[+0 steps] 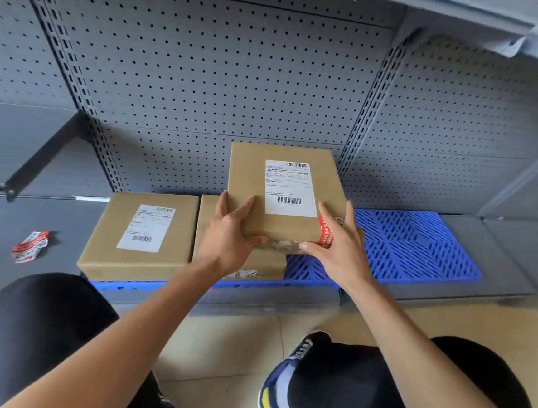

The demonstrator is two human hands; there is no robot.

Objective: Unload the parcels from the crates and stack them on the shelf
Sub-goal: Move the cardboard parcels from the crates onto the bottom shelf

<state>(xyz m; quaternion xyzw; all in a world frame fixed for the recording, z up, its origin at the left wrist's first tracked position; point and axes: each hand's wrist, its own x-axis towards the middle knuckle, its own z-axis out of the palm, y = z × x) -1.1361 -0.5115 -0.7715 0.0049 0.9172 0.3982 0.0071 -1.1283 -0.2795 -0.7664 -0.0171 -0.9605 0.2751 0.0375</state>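
held parcel (281,192): centre frame, brown box with white label, tilted, resting on the lower parcel (256,263), I think
left hand (226,236): grips near left corner, fingers spread on top, thumb under front edge
right hand (342,246): grips near right corner, fingers spread, over red tape
side parcel (143,233): left of centre, flat on blue mat (420,246)
shelf (5,226): grey, lower band
tape scrap (30,245): far left on shelf

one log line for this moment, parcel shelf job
step: stacking | left hand + right hand: grip top parcel | under it: second parcel | beside: labelled parcel | base: blue mat
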